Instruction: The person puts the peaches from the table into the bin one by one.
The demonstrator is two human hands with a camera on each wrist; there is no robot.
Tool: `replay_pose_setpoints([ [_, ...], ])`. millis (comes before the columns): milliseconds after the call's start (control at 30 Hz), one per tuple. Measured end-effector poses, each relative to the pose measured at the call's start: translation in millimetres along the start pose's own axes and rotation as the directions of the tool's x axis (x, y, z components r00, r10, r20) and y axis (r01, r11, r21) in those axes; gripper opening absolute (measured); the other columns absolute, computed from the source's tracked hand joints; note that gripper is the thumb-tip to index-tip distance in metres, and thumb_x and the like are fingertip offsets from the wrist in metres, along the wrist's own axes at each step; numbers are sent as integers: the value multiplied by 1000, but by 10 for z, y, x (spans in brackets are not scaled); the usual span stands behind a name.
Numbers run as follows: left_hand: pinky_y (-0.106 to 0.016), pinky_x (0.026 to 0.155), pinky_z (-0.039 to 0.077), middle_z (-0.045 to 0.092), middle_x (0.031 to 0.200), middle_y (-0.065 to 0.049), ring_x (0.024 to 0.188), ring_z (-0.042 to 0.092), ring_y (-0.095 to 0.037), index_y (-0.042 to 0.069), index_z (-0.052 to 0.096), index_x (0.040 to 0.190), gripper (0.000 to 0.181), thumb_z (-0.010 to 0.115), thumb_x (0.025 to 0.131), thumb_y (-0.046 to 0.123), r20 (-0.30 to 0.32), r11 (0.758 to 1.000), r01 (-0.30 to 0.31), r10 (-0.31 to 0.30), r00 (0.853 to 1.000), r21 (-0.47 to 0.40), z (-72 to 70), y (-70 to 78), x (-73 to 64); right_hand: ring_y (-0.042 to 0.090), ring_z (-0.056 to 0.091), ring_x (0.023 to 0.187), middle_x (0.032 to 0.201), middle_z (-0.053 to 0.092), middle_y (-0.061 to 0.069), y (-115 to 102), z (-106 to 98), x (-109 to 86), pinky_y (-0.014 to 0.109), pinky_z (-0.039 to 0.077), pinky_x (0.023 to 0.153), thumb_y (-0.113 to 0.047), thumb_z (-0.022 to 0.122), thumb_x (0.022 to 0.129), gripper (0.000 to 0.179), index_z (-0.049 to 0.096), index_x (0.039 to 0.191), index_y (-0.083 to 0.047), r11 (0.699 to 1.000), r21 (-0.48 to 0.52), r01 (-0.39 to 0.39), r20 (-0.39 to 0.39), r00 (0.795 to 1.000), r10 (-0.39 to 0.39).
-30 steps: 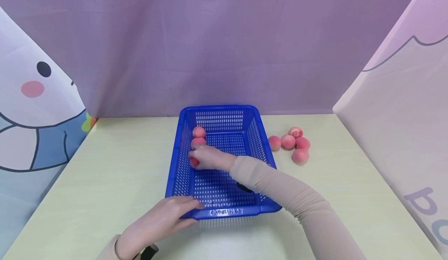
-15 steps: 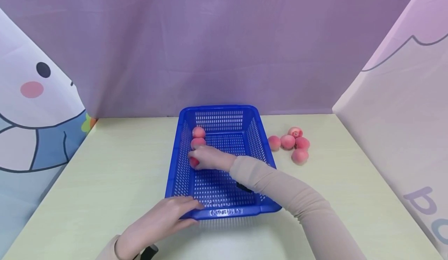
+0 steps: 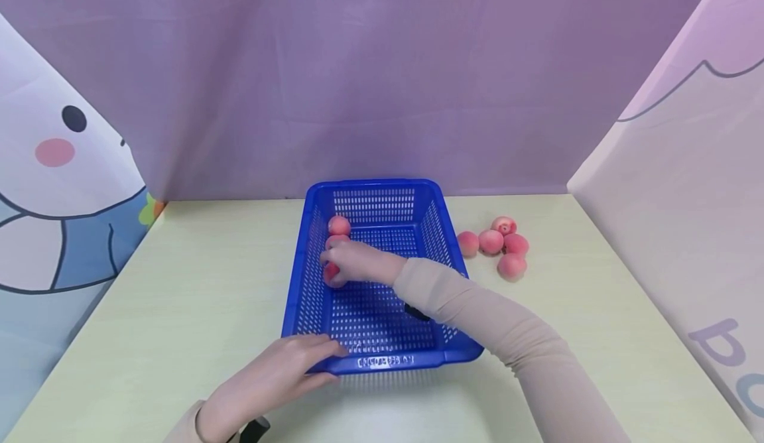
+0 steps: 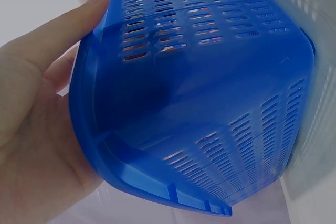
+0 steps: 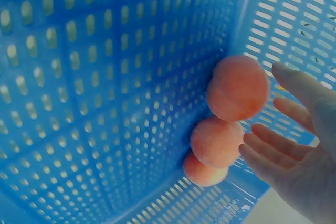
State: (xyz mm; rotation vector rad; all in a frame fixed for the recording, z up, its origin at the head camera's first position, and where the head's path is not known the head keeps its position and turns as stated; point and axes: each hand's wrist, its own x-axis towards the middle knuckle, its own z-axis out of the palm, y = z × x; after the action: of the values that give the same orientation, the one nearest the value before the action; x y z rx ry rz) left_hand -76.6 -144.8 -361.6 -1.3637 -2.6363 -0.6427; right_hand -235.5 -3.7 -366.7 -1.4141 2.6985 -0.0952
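Note:
A blue perforated plastic basket (image 3: 390, 363) stands on the table. My left hand (image 3: 271, 371) grips its near left corner, thumb and fingers on either side of the rim, as the left wrist view also shows. Inside, three pink peaches line up along the left wall: the nearest peach (image 5: 239, 88), a middle peach (image 5: 216, 141) and a far peach (image 3: 339, 225). My right hand (image 5: 310, 135) is inside the basket beside them. Its fingers are loosely extended, with a small gap between the thumb and the nearest peach; from the head, this hand partly covers the two nearer peaches.
To the basket's right, several more peaches (image 3: 491, 241) lie in a loose cluster on the pale table (image 3: 197, 284). A purple backdrop (image 3: 382, 85) rises behind the table's far edge, and printed panels flank both sides.
My right hand has let go of the nearest peach and lifted slightly away, so more of that peach shows. The left hand and the basket have stayed put.

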Motion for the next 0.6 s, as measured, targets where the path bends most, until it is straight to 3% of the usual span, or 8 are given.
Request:
replay_pose_setpoints([
  [233,-21,66,49,60,84,8,76,57,-4,13,61,96,21,66,77,19,-2,1000,0,0,1000,0,-5,1,3,13,54,99,111,58,6,-18,-203,-26,20,42,88,-23,68,78,39,60,113,-7,996,69,-51,100,994,44],
  [433,-21,66,49,60,85,8,76,57,-4,13,62,96,20,66,78,19,4,1000,4,-4,1000,-5,-8,4,5,12,57,88,106,62,5,-32,-358,-77,22,46,79,-15,64,81,34,59,114,-8,998,38,-48,137,990,42],
  [600,-20,66,49,60,85,8,76,57,-4,13,62,96,20,66,78,19,0,1000,-4,4,1000,-6,-6,7,2,11,56,89,106,61,3,-48,-488,-135,22,46,80,-19,62,83,33,58,115,-9,994,65,-84,180,981,71],
])
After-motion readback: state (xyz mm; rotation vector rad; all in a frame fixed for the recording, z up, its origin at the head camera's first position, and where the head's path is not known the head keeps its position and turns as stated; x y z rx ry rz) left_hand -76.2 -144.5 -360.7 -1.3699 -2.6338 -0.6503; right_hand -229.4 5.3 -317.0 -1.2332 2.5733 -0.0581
